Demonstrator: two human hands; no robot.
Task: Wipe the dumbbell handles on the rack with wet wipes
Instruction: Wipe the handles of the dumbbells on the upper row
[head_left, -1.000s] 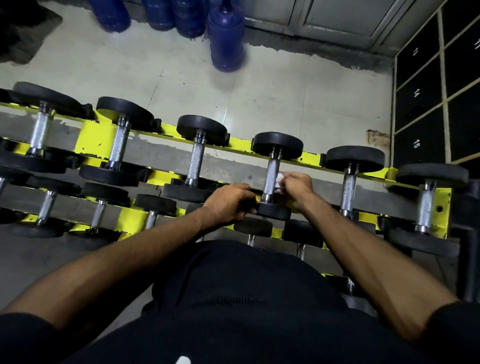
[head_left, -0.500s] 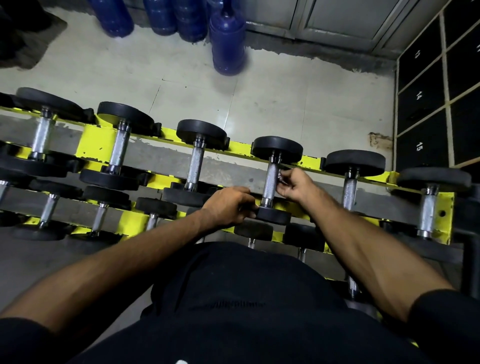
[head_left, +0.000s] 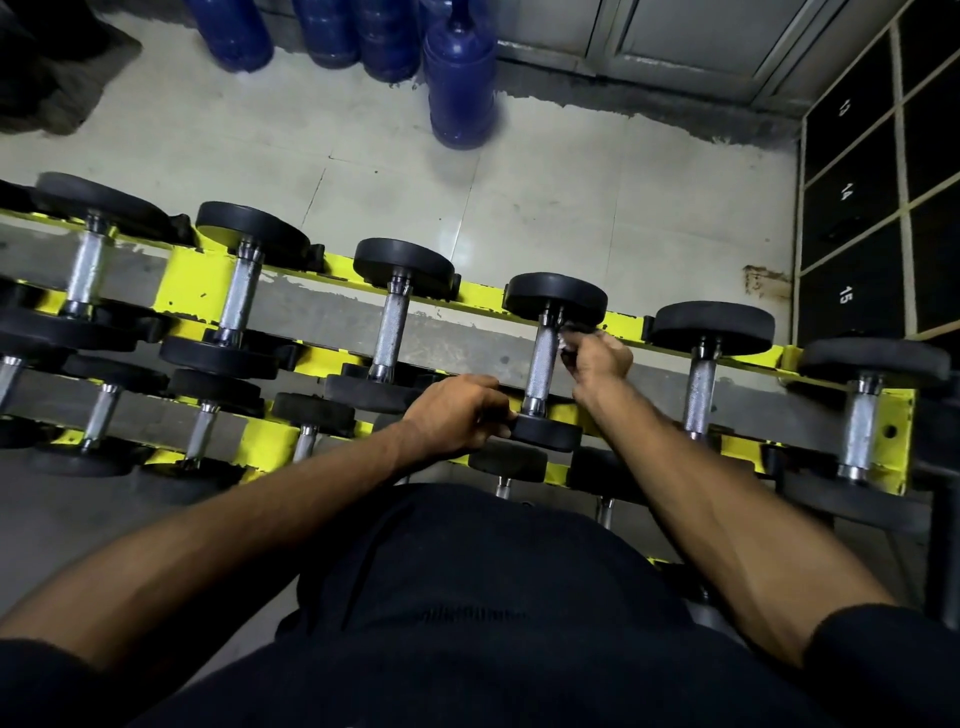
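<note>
On the top tier of the yellow rack (head_left: 192, 275), fourth from the left, lies the dumbbell now being cleaned. Its knurled handle (head_left: 542, 364) runs straight away from the person, from the near head (head_left: 548, 434) up to the far head (head_left: 556, 299). The right hand (head_left: 600, 358) sits just right of that handle at its far end, fingers curled and pinching a small whitish wet wipe (head_left: 564, 339) against the metal; blur hides how far the wipe wraps round. The left hand (head_left: 454, 415) is curled over the left edge of the near head, steadying it. A second ago the right hand was low on the handle, close to the near head; it has since travelled up the length, while the left has kept its hold. I judge this stroke nearly spent, and the neighbouring handle (head_left: 698, 395) lies nearer the right hand.
</note>
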